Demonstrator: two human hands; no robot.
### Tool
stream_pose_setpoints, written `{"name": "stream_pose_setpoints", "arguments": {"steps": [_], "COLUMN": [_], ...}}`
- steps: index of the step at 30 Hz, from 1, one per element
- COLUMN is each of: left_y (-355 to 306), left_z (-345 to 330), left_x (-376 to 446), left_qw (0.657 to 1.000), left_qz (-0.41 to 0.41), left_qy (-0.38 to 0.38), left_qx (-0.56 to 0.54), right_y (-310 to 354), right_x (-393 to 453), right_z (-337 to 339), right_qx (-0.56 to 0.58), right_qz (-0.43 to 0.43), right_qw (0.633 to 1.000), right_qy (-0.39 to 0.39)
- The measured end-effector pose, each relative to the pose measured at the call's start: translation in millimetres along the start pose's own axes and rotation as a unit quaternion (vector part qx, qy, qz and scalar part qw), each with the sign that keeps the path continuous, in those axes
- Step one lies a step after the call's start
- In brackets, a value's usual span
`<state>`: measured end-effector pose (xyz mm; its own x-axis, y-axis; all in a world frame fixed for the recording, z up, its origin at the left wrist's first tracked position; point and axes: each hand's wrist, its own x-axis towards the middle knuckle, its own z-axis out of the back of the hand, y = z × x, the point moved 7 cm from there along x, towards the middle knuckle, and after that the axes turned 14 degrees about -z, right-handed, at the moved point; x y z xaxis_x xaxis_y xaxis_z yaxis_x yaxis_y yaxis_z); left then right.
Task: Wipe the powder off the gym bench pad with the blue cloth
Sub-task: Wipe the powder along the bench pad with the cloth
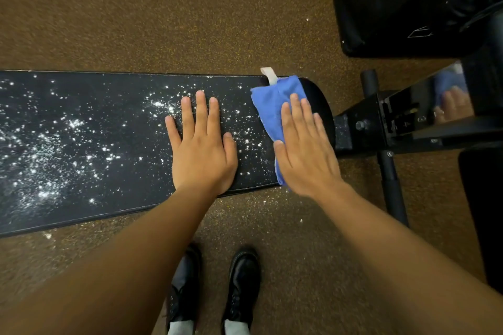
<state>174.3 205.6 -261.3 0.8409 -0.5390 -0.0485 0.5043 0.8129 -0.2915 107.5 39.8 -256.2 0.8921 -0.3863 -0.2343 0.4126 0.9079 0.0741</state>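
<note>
A long black gym bench pad (pixel 114 90) runs from the left edge to the middle right, speckled with white powder (pixel 43 160), thickest at the left. My left hand (pixel 202 144) lies flat on the pad with fingers spread and holds nothing. At the pad's right end my right hand (pixel 304 149) presses flat on a folded blue cloth (pixel 272 100); a white tag sticks out at the cloth's far edge. The small strip of pad right of the cloth looks free of powder.
The bench's black metal frame (pixel 381 128) and a floor bar (pixel 392 185) stand at the right. A black padded block (pixel 394 8) sits at the top right. My black shoes (pixel 215 288) stand on speckled brown floor (pixel 163 22) below the pad.
</note>
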Motion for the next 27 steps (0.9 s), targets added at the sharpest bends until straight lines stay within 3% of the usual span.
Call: {"name": "stream_pose_setpoints", "arguments": {"steps": [5,11,14,18,20,24,27], "left_y": [-1.5,-0.8,0.0,0.4,-0.4,-0.2,0.4], "left_z": [-1.1,-0.6,-0.8,-0.4,-1.0,-0.5,-0.9], "left_x": [-0.8,0.1,-0.4,-1.4,-1.3,-0.9,-1.8], "left_qw": [1.0,1.0,1.0,1.0,1.0,1.0,1.0], "left_qz": [-0.001,0.0,-0.002,-0.002,-0.005,-0.004,-0.003], "left_qy": [0.004,0.006,0.007,0.006,0.007,0.006,0.011], "left_qx": [0.005,0.009,0.007,0.01,0.011,0.008,0.011], "right_y": [6.0,32.5,13.6,15.0,21.3,12.9,-9.2], "right_x": [49.0,-6.0,1.4,31.5,29.9,-4.6,9.9], "right_z": [16.0,-1.1,-0.6,9.5,9.1,1.0,5.4], "right_qx": [0.035,0.011,0.01,0.02,0.02,0.008,0.01], "right_qz": [-0.127,0.011,-0.01,-0.107,-0.099,-0.003,-0.079], "right_qw": [0.991,1.0,1.0,0.994,0.994,1.0,0.997], "right_qy": [-0.018,-0.011,-0.003,-0.029,-0.031,-0.004,-0.001]}}
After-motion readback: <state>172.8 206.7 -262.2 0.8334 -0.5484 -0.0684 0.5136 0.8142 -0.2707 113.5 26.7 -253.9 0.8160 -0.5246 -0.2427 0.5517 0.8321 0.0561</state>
